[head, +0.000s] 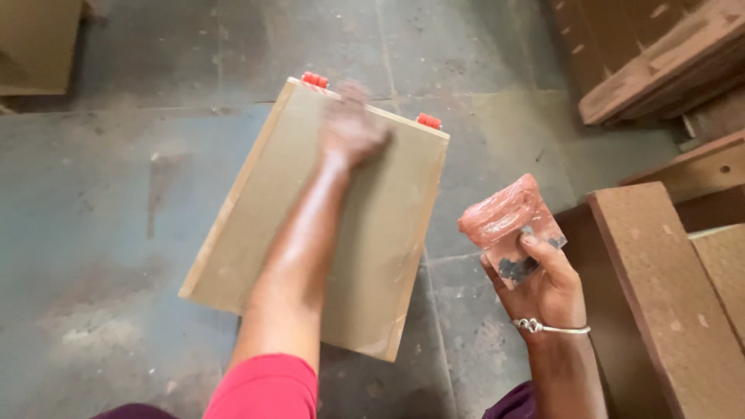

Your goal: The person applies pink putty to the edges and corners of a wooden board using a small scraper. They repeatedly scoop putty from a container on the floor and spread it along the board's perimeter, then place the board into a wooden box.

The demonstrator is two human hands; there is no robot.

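Note:
A flat tan wooden panel (388, 225) with a raised edge rim lies on the concrete floor, two red plastic fittings (314, 79) at its far edge. My left hand (351, 128), blurred, rests palm down on the panel's far end between the fittings, fingers spread, holding nothing. My right hand (543, 283), with a silver bracelet on its wrist, is raised to the right of the panel and grips a clear plastic bag (508, 221) that looks pinkish and has small dark pieces in it.
Brown particle boards (660, 287) are stacked at the right, beside my right hand. More reddish-brown boards (660, 58) lie at the top right. A tan board (35, 43) stands at the top left. The floor (116, 194) is grey dusty concrete.

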